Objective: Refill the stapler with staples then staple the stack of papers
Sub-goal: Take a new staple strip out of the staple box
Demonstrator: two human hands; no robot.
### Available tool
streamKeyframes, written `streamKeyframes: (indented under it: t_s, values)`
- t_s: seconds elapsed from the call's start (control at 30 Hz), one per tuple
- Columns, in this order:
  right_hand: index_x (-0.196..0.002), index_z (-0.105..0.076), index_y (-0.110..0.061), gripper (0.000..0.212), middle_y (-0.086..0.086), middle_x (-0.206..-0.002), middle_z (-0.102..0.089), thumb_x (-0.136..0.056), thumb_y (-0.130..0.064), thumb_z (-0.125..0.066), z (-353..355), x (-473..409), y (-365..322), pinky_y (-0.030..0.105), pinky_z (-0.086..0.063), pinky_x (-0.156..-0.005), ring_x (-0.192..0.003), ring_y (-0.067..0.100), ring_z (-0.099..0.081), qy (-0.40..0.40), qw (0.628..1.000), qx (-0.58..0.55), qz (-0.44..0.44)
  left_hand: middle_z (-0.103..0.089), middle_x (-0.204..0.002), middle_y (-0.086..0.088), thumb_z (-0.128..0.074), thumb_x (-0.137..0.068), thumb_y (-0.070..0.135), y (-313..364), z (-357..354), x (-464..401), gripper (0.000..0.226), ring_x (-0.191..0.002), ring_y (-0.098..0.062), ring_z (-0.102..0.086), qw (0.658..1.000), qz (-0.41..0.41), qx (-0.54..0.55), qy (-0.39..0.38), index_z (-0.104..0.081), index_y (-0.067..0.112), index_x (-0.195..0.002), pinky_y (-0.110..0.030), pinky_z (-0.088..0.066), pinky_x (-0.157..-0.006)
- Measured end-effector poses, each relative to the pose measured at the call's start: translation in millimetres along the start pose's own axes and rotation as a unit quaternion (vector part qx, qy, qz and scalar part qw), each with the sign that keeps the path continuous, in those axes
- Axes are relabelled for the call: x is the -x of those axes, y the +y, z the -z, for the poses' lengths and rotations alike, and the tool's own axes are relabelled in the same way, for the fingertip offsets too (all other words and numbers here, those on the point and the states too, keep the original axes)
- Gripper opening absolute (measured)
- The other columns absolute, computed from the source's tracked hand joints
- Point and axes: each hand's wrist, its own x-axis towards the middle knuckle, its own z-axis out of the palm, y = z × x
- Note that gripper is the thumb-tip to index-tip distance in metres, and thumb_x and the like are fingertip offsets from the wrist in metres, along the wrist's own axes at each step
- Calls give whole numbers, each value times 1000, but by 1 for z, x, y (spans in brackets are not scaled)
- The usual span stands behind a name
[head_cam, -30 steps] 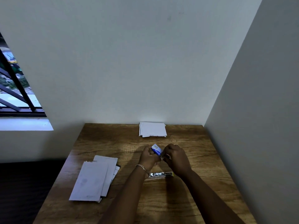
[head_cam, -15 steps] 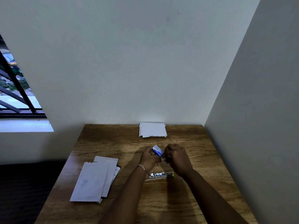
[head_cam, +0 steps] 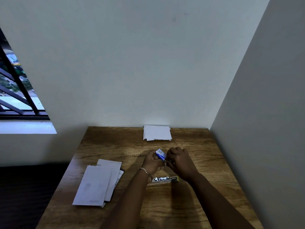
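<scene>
While the wooden table (head_cam: 165,210) carries everything, the work stands at the refill step: staples are being drawn from their box, judged from the hands' pose. Larger loose sheets (head_cam: 97,182) lie at near left; the stack of papers (head_cam: 157,132) sits at the far edge, well apart. Left hand (head_cam: 152,161) grasps the small blue-and-white staple box (head_cam: 160,153); right hand (head_cam: 180,161) has fingers curled, pinching at the box's near end, contents too small to confirm. Stapler (head_cam: 165,179), metallic with a yellow end, lies open-looking just near of the hands, untouched. Next move calls for seating a strip squarely in its channel.
</scene>
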Motion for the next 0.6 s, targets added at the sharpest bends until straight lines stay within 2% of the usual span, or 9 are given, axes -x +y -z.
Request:
streamKeyframes:
  t_s: [0.1, 0.27, 0.43, 0.53, 0.6]
  values:
    - [-88, -70, -14, 15, 2, -91, -65, -80, -24, -63, -2, -1, 0, 34, -39, -71, -85, 26, -60, 15, 1000, -5, 4, -63, -94, -12, -58, -72, -23, -2, 1, -2, 44, -84, -25, -61, 1000, 1, 1, 3, -57, 17, -92, -43, -53, -78]
    - [-91, -68, -16, 17, 1, -99, -63, -85, -28, -58, -5, 1, 0, 32, -30, -75, -95, 24, -55, 3, 997, -64, -41, -63, -93, -11, -59, -71, -23, -2, 1, -2, 46, -82, -26, -61, 1000, 1, -14, 14, -56, 18, -91, -44, -53, -78]
    - [-93, -69, -19, 22, -4, -103, -63, -87, -37, -58, -6, -1, -2, 28, -27, -76, -101, 18, -50, -20, 986, -131, -101, -63, -96, -9, -62, -73, -19, 2, 0, 2, 46, -93, -30, -60, 999, -14, -25, 16, -56, 18, -99, -48, -53, -82]
    - [-88, -70, -19, 19, -5, -101, -64, -85, -35, -61, -4, -4, -3, 28, -29, -76, -100, 17, -50, -29, 982, -138, -126, -63, -96, -8, -62, -72, -21, 4, -3, 3, 50, -95, -31, -60, 1000, -17, -20, 13, -53, 11, -111, -50, -52, -85]
    - [-82, -71, -17, 17, -3, -96, -66, -84, -32, -63, -2, -5, -5, 31, -34, -77, -95, 16, -53, -6, 976, -161, -146, -63, -95, -8, -62, -73, -20, 5, -6, 4, 49, -94, -30, -61, 1000, -13, -9, 17, -53, 9, -112, -48, -53, -84]
